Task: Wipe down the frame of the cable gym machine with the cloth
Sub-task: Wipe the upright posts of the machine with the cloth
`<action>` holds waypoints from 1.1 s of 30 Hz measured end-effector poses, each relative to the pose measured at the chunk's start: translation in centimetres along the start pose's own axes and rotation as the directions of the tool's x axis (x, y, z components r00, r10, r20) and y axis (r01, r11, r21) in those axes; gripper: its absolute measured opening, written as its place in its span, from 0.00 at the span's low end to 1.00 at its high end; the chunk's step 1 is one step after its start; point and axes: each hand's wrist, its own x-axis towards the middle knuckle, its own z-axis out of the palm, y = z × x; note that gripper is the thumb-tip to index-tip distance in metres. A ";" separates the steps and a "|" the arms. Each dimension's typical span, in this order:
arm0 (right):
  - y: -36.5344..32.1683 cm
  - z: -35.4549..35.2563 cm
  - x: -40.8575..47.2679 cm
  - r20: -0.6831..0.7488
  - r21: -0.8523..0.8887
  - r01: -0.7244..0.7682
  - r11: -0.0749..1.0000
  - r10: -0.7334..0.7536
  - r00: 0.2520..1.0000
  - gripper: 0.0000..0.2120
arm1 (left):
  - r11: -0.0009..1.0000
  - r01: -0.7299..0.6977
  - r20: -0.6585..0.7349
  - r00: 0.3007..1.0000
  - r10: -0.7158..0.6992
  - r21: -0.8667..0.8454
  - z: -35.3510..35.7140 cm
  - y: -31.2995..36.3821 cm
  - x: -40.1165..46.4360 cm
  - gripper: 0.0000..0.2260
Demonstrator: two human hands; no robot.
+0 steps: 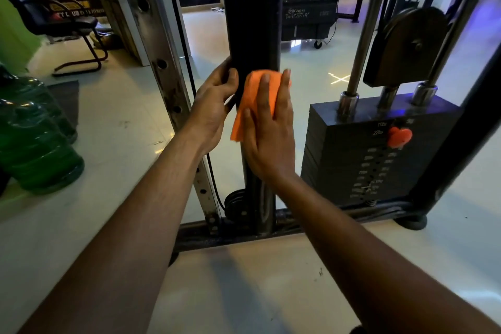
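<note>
Pale floor tiles point(130, 116) lie behind the post point(253, 22), where the right hand point(268, 130) presses the cloth point(250, 100) with straight fingers point(284, 89) while the left hand point(211, 106) seemingly curls round its edge.

A: Where's the orange cloth point(250, 100)?
B: On the black upright post point(252, 22), under the right hand point(268, 138); the left hand point(211, 106) just left.
A: And the black weight stack point(360, 160)?
B: Right of it

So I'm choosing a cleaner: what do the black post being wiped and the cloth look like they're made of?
The black post looks like painted or powder-coated metal: matte dark surface, straight rigid edges. The orange cloth looks like thin soft fabric, possibly microfibre: it folds limply under the right hand. Neither is certain from sight.
</note>
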 end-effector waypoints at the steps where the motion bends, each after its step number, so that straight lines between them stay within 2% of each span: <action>1: 0.1 0.0 0.2 -0.010 -0.012 -0.003 1.000 0.003 1.000 0.36 | 1.000 0.009 0.004 1.000 -0.009 0.002 -0.2 -0.2 -0.1 0.18; 7: 3.9 1.2 -7.8 0.154 -0.103 -0.026 0.994 0.042 0.987 0.41 | 0.996 0.076 0.012 0.997 -0.075 -0.038 -0.7 -0.5 -0.5 0.17; 15: 1.1 0.8 -0.8 0.000 -0.046 -0.004 0.999 0.004 1.000 0.36 | 0.992 0.112 0.045 0.992 -0.115 0.053 -0.5 -1.7 -0.9 0.18; 20: 5.1 3.0 -9.3 0.137 -0.116 -0.030 0.993 0.046 0.989 0.44 | 0.988 0.154 0.067 0.985 -0.156 0.028 -0.7 -3.6 -1.3 0.17; 23: 4.1 3.9 -10.0 0.121 -0.078 -0.106 0.991 0.115 0.986 0.45 | 0.983 0.180 0.066 0.981 -0.181 0.028 -1.0 -4.2 -1.2 0.17; 27: 1.4 3.6 -5.7 -0.022 0.017 -0.104 0.994 0.104 0.994 0.35 | 0.981 0.187 0.066 0.979 -0.190 0.050 -0.9 -4.8 -1.0 0.17; 29: 1.9 3.4 -4.0 -0.052 0.017 -0.088 0.996 0.089 0.995 0.34 | 0.982 0.178 0.069 0.981 -0.182 0.058 -1.2 -5.2 -0.7 0.17; 33: 4.9 4.4 -9.2 0.078 -0.102 -0.040 0.994 0.048 0.996 0.38 | 0.982 0.183 0.089 0.978 -0.187 0.047 -1.4 -6.1 -0.8 0.18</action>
